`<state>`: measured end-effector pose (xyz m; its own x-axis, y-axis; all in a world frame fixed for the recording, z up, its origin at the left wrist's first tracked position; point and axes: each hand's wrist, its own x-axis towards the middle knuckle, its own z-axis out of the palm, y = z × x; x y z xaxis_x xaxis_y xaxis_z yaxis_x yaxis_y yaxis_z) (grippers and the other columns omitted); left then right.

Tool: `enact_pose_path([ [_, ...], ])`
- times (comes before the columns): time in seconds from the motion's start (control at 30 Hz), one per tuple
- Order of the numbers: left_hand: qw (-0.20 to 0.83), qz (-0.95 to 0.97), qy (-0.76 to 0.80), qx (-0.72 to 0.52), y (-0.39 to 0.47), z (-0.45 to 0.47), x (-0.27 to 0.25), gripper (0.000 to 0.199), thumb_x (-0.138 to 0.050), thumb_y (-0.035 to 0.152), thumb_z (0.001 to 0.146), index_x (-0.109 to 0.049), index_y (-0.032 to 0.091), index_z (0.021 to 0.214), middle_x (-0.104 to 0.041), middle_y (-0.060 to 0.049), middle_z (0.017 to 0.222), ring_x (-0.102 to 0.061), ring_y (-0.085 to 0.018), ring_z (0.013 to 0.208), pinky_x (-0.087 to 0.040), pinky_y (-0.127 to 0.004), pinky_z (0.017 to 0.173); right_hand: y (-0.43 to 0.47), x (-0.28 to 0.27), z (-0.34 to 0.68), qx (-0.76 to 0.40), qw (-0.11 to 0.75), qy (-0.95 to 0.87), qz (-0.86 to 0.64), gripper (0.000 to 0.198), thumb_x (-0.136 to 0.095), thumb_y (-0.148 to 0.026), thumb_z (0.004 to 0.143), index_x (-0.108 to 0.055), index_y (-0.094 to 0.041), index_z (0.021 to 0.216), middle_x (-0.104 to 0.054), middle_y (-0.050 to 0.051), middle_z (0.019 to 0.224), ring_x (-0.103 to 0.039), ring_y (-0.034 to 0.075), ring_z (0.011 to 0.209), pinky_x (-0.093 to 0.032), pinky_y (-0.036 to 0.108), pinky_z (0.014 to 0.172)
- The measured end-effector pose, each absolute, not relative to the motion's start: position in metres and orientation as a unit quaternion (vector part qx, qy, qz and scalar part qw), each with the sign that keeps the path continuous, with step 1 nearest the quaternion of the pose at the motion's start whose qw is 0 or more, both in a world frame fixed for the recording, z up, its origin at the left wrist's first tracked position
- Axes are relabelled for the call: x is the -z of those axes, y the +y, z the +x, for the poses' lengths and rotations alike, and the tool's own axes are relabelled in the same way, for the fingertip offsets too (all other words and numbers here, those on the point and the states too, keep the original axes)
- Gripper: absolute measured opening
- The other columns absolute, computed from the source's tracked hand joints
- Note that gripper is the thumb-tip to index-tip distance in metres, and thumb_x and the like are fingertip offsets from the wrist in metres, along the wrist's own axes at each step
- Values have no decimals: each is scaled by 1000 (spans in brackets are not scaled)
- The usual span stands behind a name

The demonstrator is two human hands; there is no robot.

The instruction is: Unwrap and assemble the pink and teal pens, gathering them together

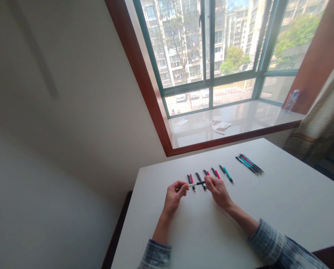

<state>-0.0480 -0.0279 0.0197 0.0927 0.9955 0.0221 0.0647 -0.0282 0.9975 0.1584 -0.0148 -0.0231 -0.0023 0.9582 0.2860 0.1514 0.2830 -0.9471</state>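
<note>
Black-white pen (197, 184) pinched by left hand (173, 197) at white end, right hand (219, 192) at black end, above table (203, 231).

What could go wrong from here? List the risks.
1. The black-and-white pen, pinched between the left hand and right hand, could slip and drop.
2. The right hand appears close to the row of pen parts and might knock some out of line.
3. Those slim parts lie loose on the table, so they may roll.
</note>
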Motion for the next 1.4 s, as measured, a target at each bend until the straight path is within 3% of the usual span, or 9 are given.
enact_pose_path([
  [0.2, 492, 538, 496, -471, -29, -47, -21, 44, -72, 55, 83, -62, 16, 66, -52, 2, 55, -42, -11, 54, -34, -23, 57, -18, 18, 160, -358, 512, -629, -462, 56, -40, -66, 99, -38, -23, 64, -39, -4, 58, -36, 14, 54, -29, 26, 52],
  [0.43, 517, 521, 468, -492, -28, -47, -17, 32, -80, 43, 79, -71, 15, 91, -58, 2, 64, -49, -10, 58, -39, -22, 57, -12, 24, 162, -387, 526, -592, -472, 55, -41, -70, 97, -36, -24, 66, -37, -4, 59, -35, 15, 54, -30, 26, 52],
  [0.83, 509, 491, 477, -521, -26, -46, -17, 35, -76, 49, 82, -67, 15, 86, -61, 2, 61, -51, -10, 53, -39, -22, 54, -19, 11, 164, -360, 507, -640, -451, 40, -46, -55, 101, -53, -23, 78, -52, -2, 67, -44, 15, 58, -37, 26, 56],
  [1.07, 500, 482, 477, -538, -24, -48, -8, 35, -76, 49, 83, -66, 15, 88, -62, 1, 63, -52, -10, 54, -39, -22, 55, -19, 5, 165, -384, 519, -619, -448, 34, -56, -54, 97, -67, -22, 97, -67, 5, 88, -59, 21, 77, -43, 26, 58],
  [1.27, 502, 479, 474, -541, -23, -49, -6, 36, -76, 48, 82, -66, 15, 88, -62, 1, 63, -53, -10, 54, -40, -22, 55, -16, 9, 168, -361, 516, -611, -479, 48, -48, -58, 99, -63, -21, 74, -63, 2, 69, -52, 17, 63, -40, 28, 59],
  [1.4, 500, 480, 475, -542, -23, -49, -7, 35, -76, 48, 82, -66, 15, 88, -62, 1, 63, -52, -9, 55, -40, -22, 55, -13, 13, 168, -358, 515, -616, -477, 47, -50, -58, 98, -64, -20, 74, -64, 2, 70, -53, 18, 66, -40, 27, 59],
])
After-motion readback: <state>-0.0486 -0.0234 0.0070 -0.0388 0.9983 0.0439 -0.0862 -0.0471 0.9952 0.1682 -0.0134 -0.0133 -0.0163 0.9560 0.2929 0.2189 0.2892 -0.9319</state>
